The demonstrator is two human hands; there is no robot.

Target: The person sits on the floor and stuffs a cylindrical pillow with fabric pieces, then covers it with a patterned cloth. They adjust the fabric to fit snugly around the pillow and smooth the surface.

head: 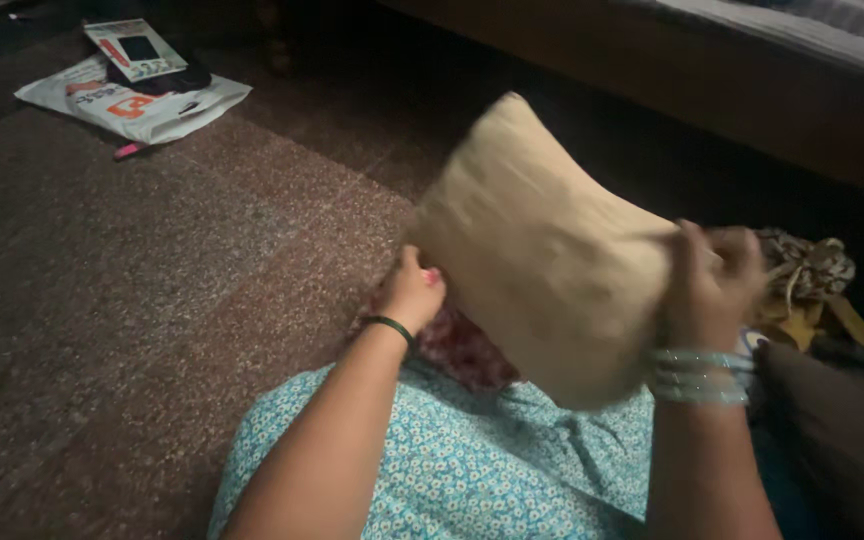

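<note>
I see both of my hands raised over my lap, holding a tan cloth bag up between them. The bag is blurred and tilted, with one corner pointing up and away from me, and it hangs in the air above my knees, clear of the floor.

My right hand is closed on the bag's right edge, fingers curled over the cloth at the top; a stack of pale bangles sits on that wrist. My left hand is at the bag's lower left edge, mostly behind the cloth. It looks closed on the fabric, but I cannot tell how firmly, since the fingers are hidden. A thin dark band circles that wrist.

Below the bag lies my light blue flowered dress, and a bit of dark red patterned cloth shows just under the bag. To the right, near my right hand, sits a bundle of brown and yellow patterned fabric. The floor is covered with a brown carpet. Well away at the top left lie a white plastic mailing bag and a small flat packet resting on it.
</note>
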